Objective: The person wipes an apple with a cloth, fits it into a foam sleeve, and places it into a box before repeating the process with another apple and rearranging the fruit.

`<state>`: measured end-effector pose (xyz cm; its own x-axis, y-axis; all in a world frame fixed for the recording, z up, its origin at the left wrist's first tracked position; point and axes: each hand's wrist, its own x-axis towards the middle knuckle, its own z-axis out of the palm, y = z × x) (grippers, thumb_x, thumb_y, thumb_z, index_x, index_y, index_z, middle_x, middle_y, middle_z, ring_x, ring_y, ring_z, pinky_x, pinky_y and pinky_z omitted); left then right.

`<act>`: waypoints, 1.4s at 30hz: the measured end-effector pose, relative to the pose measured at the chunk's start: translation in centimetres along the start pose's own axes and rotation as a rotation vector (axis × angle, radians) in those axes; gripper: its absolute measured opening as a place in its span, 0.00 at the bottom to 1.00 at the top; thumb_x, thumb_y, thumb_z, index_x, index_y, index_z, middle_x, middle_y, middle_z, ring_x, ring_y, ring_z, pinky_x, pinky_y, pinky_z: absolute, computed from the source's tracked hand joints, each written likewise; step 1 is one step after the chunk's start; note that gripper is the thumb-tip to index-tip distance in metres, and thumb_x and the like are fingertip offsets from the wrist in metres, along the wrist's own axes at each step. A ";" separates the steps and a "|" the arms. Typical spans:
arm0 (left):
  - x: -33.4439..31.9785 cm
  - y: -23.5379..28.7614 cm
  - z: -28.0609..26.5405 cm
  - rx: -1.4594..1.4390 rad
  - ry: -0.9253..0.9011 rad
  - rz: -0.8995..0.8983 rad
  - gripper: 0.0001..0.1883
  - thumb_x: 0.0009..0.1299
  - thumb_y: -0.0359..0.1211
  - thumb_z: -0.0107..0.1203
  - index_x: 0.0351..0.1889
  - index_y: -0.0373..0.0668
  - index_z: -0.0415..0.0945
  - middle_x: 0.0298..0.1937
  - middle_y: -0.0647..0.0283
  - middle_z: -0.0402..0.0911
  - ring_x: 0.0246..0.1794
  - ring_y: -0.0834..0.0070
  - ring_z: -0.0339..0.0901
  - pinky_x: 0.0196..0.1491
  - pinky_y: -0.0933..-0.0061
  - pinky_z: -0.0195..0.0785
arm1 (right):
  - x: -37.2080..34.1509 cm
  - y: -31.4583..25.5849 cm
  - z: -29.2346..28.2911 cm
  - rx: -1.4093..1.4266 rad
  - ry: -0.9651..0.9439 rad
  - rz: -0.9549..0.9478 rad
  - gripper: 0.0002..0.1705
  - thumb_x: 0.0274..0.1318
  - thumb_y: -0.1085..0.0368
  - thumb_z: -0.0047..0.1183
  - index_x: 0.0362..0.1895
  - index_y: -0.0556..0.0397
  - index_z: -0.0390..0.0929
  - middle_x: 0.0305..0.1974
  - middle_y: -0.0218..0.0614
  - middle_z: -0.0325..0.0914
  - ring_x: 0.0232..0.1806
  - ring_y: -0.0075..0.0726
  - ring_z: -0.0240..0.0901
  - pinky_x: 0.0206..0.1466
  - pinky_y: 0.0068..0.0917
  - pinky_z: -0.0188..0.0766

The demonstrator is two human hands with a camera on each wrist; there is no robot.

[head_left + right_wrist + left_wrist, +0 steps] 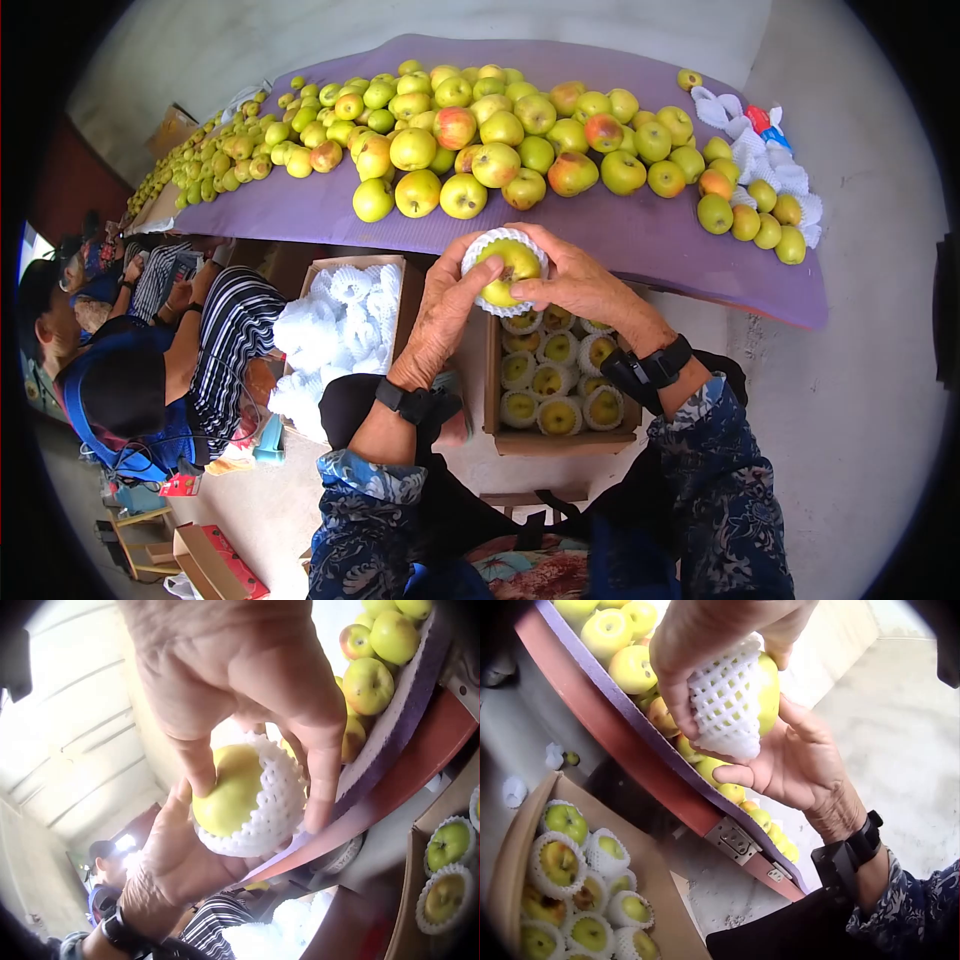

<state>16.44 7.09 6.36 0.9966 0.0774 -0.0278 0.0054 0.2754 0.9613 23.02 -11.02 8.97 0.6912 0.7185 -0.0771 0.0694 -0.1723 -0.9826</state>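
The green-yellow apple [520, 262] sits above the open cardboard box [570, 443], beside the purple-topped bench [640, 238]. Its bare face points up toward the head camera, and the axis of its white foam net sleeve [724, 705] runs that way too. Smooth, rounded skin bulges from the knobbly diamond mesh. Both hands, partly closed, grip it: left hand [447, 300] and right hand [585, 285], thumbs on the skin.

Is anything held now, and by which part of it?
An apple in a white foam net, held at opposite sides by left hand and right hand, thumbs on its bare face.
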 end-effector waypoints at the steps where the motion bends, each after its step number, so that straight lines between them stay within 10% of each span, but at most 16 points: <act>1: 0.1 -0.1 0.1 -0.007 0.002 0.006 0.25 0.67 0.38 0.59 0.58 0.36 0.68 0.48 0.63 0.77 0.48 0.78 0.74 0.54 0.76 0.67 | 0.0 0.2 0.0 0.028 0.010 -0.024 0.40 0.48 0.59 0.62 0.65 0.53 0.60 0.48 0.40 0.73 0.43 0.31 0.73 0.38 0.26 0.74; 21: 0.4 0.4 -0.2 -0.003 -0.077 -0.169 0.28 0.67 0.48 0.59 0.56 0.39 0.70 0.48 0.63 0.77 0.47 0.76 0.77 0.50 0.74 0.72 | 0.0 2.8 0.5 0.457 0.038 0.095 0.35 0.47 0.65 0.63 0.60 0.59 0.64 0.48 0.43 0.72 0.47 0.36 0.75 0.41 0.32 0.80; 42: 1.2 1.4 -2.1 0.253 0.057 0.021 0.17 0.70 0.42 0.56 0.47 0.37 0.77 0.38 0.67 0.79 0.37 0.79 0.77 0.42 0.78 0.69 | -6.9 15.0 3.0 -0.329 -0.409 0.635 0.36 0.40 0.57 0.64 0.55 0.56 0.69 0.45 0.42 0.74 0.42 0.38 0.74 0.40 0.29 0.74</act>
<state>17.48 9.61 7.05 0.9905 0.1367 -0.0158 0.0124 0.0256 0.9996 17.13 -16.53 -5.76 0.3574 0.5955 -0.7195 0.0044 -0.7714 -0.6363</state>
